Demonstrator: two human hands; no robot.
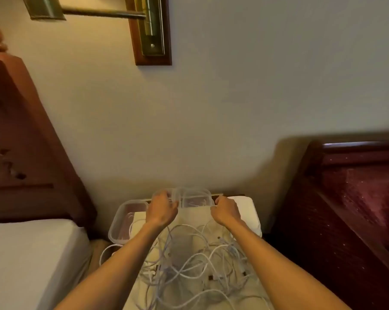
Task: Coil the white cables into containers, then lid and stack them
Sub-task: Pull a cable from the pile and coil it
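Gripping a clear container [194,199] from both sides: left hand [162,209] w/ fingers curled over its left rim, right hand [226,210] w/ fingers curled round its right edge. Container sits at far end of the small table [245,204], close to the wall [211,108].

Count:
- Hands: 2, both bare forearms in view.
- Clear containers: 2 certain — the held one & another [126,220] at table's left edge, open, tilted over the corner. Held item may be a stack or carry a lid; blur, can't tell.
- White cables [189,260]: 1 loose tangle on the table, nearer the person than both containers; strand count not readable. A few dark connector ends show in the heap.
- Wall lamp [148,30]: 1, brass on wood plate, arm reaching left.
- Beds: 2 — white mattress [32,253] w/ dark wood headboard [21,142] at left; dark red bedspread [363,193] at right.

Hidden/unclear: lampshade cut by top edge; cable heap & forearms cut by bottom edge; contents of held container hazy; fingertips hidden behind plastic.
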